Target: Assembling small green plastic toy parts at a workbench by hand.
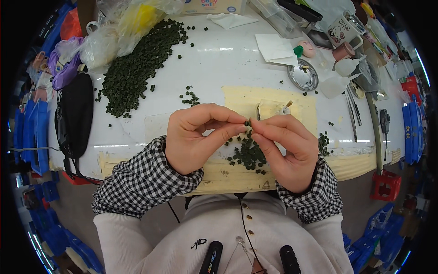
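Observation:
My left hand (189, 139) and my right hand (294, 148) meet above the near part of the white table. Between their fingertips is a tiny dark green piece (247, 123), pinched from both sides. Its exact shape is too small to make out. Just below the fingers lies a small heap of similar dark green pieces (250, 154), partly covered by my right hand. A few more pieces (323, 144) sit beside my right wrist, and another loose cluster (189, 97) is beyond my left hand. The large pile (137, 68) spreads across the far left.
Plastic bags (102, 45) and a black pouch (75, 116) line the left side. Yellowish sheeting (237, 97) and a small white block with a stick (276, 108) lie past my right hand. Farther right are a round metal lid (302, 75), tweezers (351, 112) and a mug (342, 32).

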The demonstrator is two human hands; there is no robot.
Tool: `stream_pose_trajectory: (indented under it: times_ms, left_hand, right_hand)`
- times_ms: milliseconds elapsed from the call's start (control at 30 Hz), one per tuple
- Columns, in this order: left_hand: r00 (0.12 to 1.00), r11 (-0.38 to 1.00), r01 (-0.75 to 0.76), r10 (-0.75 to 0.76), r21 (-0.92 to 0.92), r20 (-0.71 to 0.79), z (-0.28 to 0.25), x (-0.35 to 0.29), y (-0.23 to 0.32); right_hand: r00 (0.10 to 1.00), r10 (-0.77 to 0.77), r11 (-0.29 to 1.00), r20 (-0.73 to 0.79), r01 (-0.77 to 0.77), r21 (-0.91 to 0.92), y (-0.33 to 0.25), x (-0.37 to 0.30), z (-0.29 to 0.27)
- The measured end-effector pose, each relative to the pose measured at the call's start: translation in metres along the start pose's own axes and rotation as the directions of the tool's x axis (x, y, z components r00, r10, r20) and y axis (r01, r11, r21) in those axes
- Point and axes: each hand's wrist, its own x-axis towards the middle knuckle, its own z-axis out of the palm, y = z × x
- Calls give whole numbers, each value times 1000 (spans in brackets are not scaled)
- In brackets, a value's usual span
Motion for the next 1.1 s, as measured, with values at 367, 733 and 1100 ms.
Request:
stream_pose_trajectory:
  times_ms: [367,733,1100]
  left_hand:
    - [999,998,41,-41,-37,11,0,-1,-1]
    - [998,999,-49,49,9,32,-3,-1,1]
    - [995,995,-87,84,58,52,-2,0,1]
  right_hand:
    - [984,-173,976,51,178,-127,5,-1,-1]
    - [976,-150,925,-157,83,-370,0,7,-22]
    - [997,26,914,-72,-53,-402,24,20,-40]
